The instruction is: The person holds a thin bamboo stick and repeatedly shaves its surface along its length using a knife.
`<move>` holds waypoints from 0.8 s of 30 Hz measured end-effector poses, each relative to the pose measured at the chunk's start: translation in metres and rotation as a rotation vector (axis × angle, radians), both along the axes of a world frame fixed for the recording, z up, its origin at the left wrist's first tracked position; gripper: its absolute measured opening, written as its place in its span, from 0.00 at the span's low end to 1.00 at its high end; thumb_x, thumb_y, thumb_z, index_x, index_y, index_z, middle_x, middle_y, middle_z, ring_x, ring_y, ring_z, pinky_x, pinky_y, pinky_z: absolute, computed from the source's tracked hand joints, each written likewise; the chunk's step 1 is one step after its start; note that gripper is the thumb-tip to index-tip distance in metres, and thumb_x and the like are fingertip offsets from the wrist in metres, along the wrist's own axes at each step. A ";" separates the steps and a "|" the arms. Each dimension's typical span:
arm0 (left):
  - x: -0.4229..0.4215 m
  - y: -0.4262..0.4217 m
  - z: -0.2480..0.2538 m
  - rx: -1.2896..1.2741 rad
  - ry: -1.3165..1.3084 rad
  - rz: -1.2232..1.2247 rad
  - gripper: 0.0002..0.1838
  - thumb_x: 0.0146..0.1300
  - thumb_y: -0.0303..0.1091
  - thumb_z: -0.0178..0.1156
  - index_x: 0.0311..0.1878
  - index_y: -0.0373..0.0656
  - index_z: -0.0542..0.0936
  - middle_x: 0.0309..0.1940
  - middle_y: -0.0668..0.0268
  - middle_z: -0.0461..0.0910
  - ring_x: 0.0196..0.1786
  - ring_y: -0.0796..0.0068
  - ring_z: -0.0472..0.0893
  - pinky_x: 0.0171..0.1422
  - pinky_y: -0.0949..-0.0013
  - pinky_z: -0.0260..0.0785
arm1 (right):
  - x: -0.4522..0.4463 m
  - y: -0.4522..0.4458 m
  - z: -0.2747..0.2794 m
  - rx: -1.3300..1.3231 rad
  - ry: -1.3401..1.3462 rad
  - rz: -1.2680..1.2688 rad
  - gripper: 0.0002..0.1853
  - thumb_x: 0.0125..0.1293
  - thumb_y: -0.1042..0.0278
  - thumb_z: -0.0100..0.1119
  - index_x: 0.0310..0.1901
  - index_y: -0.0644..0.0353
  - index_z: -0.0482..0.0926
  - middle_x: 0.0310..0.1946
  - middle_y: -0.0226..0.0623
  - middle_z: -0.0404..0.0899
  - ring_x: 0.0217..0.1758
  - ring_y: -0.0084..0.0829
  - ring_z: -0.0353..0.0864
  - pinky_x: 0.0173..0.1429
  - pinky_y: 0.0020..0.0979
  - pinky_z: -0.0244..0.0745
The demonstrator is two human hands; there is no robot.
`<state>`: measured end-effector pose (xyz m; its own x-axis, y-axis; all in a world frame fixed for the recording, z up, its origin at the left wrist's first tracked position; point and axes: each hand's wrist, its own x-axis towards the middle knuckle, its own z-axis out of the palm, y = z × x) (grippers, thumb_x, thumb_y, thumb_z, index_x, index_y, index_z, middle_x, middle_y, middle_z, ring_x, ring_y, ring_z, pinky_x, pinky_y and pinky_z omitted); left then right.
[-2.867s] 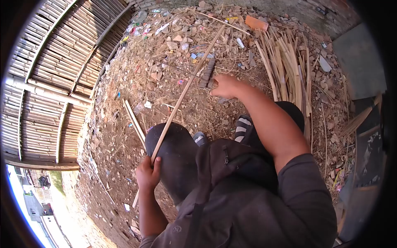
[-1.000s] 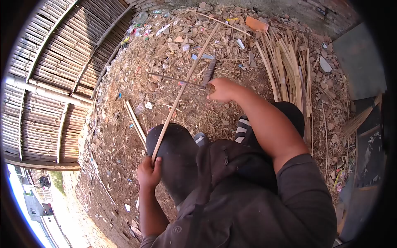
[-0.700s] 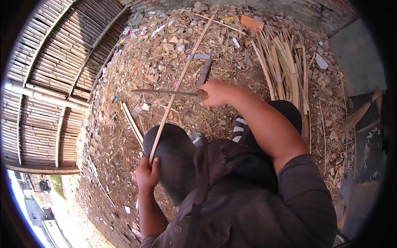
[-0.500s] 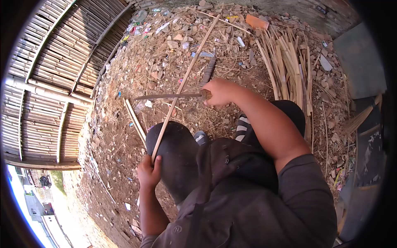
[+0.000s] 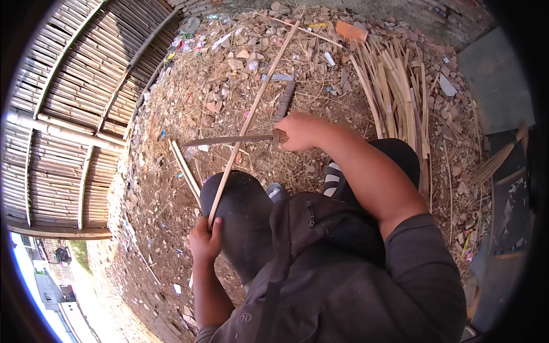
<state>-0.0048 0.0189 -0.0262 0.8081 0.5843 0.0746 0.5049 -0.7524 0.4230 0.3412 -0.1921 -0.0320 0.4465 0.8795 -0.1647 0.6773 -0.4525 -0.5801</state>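
My left hand (image 5: 206, 240) is closed around the lower part of a long, thin bamboo strip (image 5: 249, 117), which slants up and away past my left knee. Fingers wrapped round its wooden handle, my right hand (image 5: 298, 132) holds a long-bladed knife (image 5: 229, 140). The blade points left and crosses the strip about midway along. Just beyond my right hand, a dark ridged bar (image 5: 285, 100) lies on the ground.
A pile of split bamboo strips (image 5: 394, 91) lies at the right, near an orange tile piece (image 5: 351, 31). Two short strips (image 5: 185, 171) rest left of my knee. A bamboo fence (image 5: 74, 114) stands at the left, a grey panel (image 5: 494, 83) at the right. Rubble covers the ground.
The knife has come down and toward me along the strip, its blade now more fully visible and level across it. My left hand has stayed at the strip's lower part.
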 end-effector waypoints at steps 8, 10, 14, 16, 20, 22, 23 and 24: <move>-0.002 0.003 -0.002 0.020 0.009 -0.018 0.27 0.68 0.50 0.63 0.24 0.39 0.67 0.16 0.53 0.71 0.22 0.48 0.74 0.28 0.52 0.64 | 0.023 -0.004 -0.028 0.043 -0.022 -0.227 0.25 0.56 0.49 0.71 0.48 0.60 0.83 0.42 0.50 0.84 0.49 0.50 0.84 0.53 0.46 0.77; -0.001 0.004 -0.002 0.023 0.015 -0.016 0.27 0.68 0.50 0.63 0.24 0.39 0.67 0.16 0.53 0.71 0.21 0.49 0.74 0.28 0.52 0.63 | 0.014 -0.008 -0.011 0.066 -0.013 -0.219 0.21 0.54 0.52 0.69 0.43 0.60 0.83 0.39 0.50 0.84 0.46 0.50 0.84 0.51 0.47 0.78; -0.001 0.002 -0.001 -0.012 0.023 0.002 0.27 0.68 0.51 0.63 0.24 0.39 0.67 0.16 0.53 0.71 0.21 0.50 0.73 0.28 0.52 0.63 | 0.004 -0.002 -0.017 0.154 -0.043 -0.101 0.19 0.53 0.54 0.68 0.41 0.59 0.84 0.37 0.50 0.84 0.45 0.50 0.85 0.50 0.47 0.79; 0.000 0.004 0.000 -0.025 0.018 -0.004 0.27 0.68 0.51 0.64 0.24 0.39 0.67 0.16 0.53 0.72 0.21 0.49 0.74 0.28 0.52 0.64 | 0.003 -0.004 -0.006 0.118 -0.033 -0.079 0.18 0.53 0.54 0.68 0.40 0.58 0.84 0.37 0.50 0.85 0.45 0.49 0.85 0.50 0.47 0.79; -0.003 0.001 0.005 -0.002 0.036 -0.006 0.27 0.68 0.51 0.64 0.25 0.39 0.68 0.17 0.53 0.73 0.22 0.48 0.75 0.29 0.52 0.65 | 0.014 -0.003 -0.019 0.028 0.060 -0.155 0.19 0.54 0.54 0.68 0.42 0.58 0.84 0.38 0.50 0.85 0.45 0.49 0.85 0.50 0.47 0.79; -0.001 -0.001 0.009 0.034 0.056 -0.003 0.26 0.68 0.50 0.64 0.25 0.39 0.68 0.17 0.53 0.74 0.23 0.48 0.76 0.29 0.52 0.66 | 0.015 -0.003 -0.024 0.048 0.084 -0.215 0.22 0.53 0.52 0.69 0.46 0.58 0.83 0.41 0.49 0.85 0.47 0.49 0.85 0.51 0.46 0.79; 0.000 -0.001 0.009 0.051 0.068 -0.005 0.26 0.68 0.50 0.64 0.25 0.39 0.68 0.18 0.53 0.74 0.23 0.48 0.76 0.30 0.52 0.66 | 0.016 -0.004 -0.026 0.042 0.073 -0.218 0.22 0.53 0.52 0.69 0.46 0.59 0.83 0.41 0.49 0.85 0.47 0.49 0.85 0.51 0.46 0.79; 0.000 -0.002 0.009 0.067 0.079 -0.008 0.26 0.68 0.50 0.64 0.26 0.39 0.68 0.18 0.53 0.74 0.23 0.47 0.77 0.30 0.52 0.67 | 0.016 -0.005 -0.025 0.033 0.063 -0.223 0.23 0.53 0.52 0.69 0.47 0.59 0.83 0.42 0.49 0.85 0.47 0.49 0.85 0.51 0.46 0.79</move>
<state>-0.0045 0.0171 -0.0170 0.8174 0.5739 0.0491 0.5289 -0.7816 0.3306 0.3567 -0.1970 -0.0566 0.6199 0.7659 -0.1706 0.5251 -0.5665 -0.6350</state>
